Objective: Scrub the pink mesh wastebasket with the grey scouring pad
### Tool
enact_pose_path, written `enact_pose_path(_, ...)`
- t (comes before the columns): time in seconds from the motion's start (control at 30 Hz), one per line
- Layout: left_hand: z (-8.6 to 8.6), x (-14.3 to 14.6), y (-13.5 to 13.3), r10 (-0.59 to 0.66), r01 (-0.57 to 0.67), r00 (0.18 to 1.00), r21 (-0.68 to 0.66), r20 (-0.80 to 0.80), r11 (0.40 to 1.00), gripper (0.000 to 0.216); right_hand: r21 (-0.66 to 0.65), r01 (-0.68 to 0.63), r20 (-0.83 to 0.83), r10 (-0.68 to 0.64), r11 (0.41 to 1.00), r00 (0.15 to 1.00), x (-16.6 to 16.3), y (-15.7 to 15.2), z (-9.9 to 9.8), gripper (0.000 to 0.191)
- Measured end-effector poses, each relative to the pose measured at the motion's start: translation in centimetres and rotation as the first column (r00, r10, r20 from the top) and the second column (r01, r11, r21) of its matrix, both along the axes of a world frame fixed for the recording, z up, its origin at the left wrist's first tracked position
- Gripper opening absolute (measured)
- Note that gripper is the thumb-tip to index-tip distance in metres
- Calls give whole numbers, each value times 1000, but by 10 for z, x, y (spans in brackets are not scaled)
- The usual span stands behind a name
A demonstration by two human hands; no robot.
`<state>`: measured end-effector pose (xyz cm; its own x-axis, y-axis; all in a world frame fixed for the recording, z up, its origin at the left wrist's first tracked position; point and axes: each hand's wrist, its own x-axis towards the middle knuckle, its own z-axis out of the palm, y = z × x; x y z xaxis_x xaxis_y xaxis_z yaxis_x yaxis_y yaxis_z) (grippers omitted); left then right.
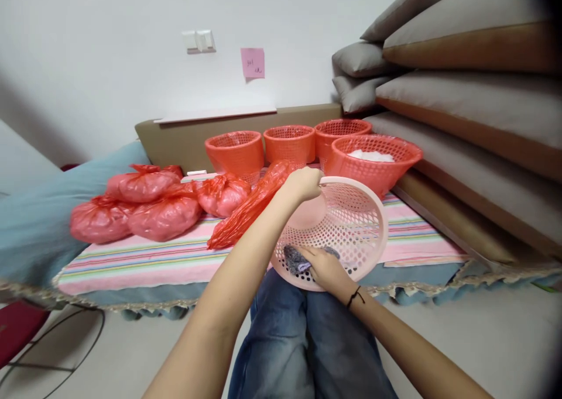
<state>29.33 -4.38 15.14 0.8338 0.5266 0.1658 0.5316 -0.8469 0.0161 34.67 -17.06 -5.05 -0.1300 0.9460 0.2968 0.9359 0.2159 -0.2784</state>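
Observation:
A pale pink perforated basket (351, 223) is tilted toward me above my lap. My left hand (304, 183) is closed on its upper rim. My right hand (324, 265) reaches inside the basket near its lower rim, fingers pinched on a small grey cloth (295, 258). A black cord circles my right wrist. Just left of the basket lies a long empty-looking red plastic bag (246, 212) on the striped cloth.
Several orange-red baskets (235, 150) stand at the back of the striped pink table cover (175, 258); the right one (373, 162) holds something white. Several knotted red bags (144, 206) lie at left. Stacked grey cushions (461, 95) fill the right. My jeans-clad legs (290, 340) are below.

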Motion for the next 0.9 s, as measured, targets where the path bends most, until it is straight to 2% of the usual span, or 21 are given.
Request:
enact_pose_path(0.07,-5,-1,-6,-6,6,1000,19,8,1000,29,-8,-10,-34,9,1000,999,-3,-1,-19,76)
enact_pose_path(0.17,-18,-4,-21,-28,27,999,42,30,999,32,-7,6,-45,-6,1000,999,-3,-8,-38,76)
enact_pose_path(0.27,-30,-10,-34,-38,35,997,49,61,998,34,-15,17,-46,-18,1000,999,-3,-13,-47,78)
enact_pose_path(0.37,-35,-28,-36,-54,54,986,3,155,999,34,-25,26,-27,-27,999,999,-5,-13,-49,76)
enact_pose_path(0.43,-37,-48,-30,-144,172,952,-85,271,981,39,-52,40,-9,-41,998,999,-6,-13,-49,74)
enact_pose_path(0.5,-46,-75,-24,-271,376,858,-174,437,910,51,-89,56,-1,-57,994,998,-7,-12,-46,74)
enact_pose_path(0.53,-55,-89,-22,-277,441,802,-211,529,873,53,-105,64,-2,-64,992,998,-8,-11,-45,74)
enact_pose_path(0.57,-68,-104,-22,-234,452,764,-240,602,859,54,-116,65,-6,-66,991,998,-8,-11,-44,74)
enact_pose_path(0.6,-84,-117,-25,-138,406,730,-263,669,875,54,-120,63,-9,-65,991,998,-9,-11,-44,74)
enact_pose_path(0.67,-125,-139,-35,127,236,632,-347,764,908,54,-115,53,-1,-54,992,999,-11,-10,-43,72)
enact_pose_path(0.73,-169,-152,-49,401,103,438,-488,805,867,53,-111,48,29,-45,993,999,-15,-9,-44,70)
enact_pose_path(0.8,-204,-156,-59,570,57,261,-602,779,796,55,-110,46,61,-40,993,997,-19,-7,-45,69)
enact_pose_path(0.83,-215,-155,-62,623,57,188,-642,759,765,51,-108,44,71,-36,993,997,-20,-7,-46,68)
enact_pose_path(0.9,-223,-150,-62,662,61,124,-672,739,738,42,-94,35,74,-28,995,997,-21,-6,-48,67)
